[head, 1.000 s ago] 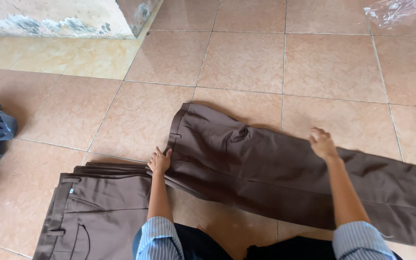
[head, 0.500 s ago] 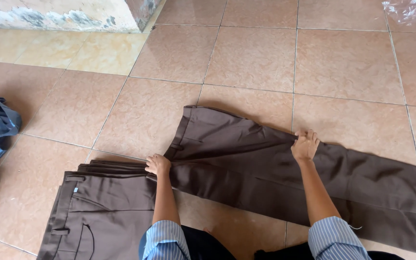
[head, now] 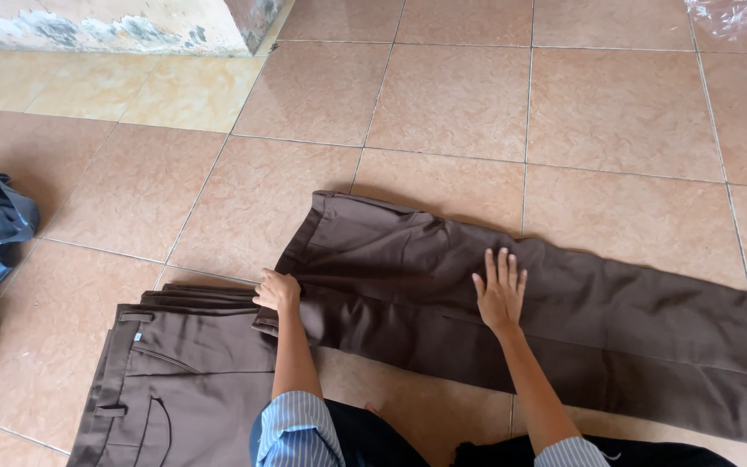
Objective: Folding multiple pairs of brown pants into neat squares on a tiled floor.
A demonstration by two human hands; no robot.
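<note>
Keep your left hand (head: pixel 277 290) clenched on the folded edge of the brown trousers (head: pixel 494 320), which lie across the tiled floor (head: pixel 443 95). Press your right hand (head: pixel 500 294), fingers released and flat, outward along the leg, smoothing creases.

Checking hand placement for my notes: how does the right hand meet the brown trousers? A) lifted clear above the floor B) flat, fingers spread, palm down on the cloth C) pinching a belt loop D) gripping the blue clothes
B: the right hand lies flat with fingers spread on the trousers, while the left hand grips their folded edge.
</note>
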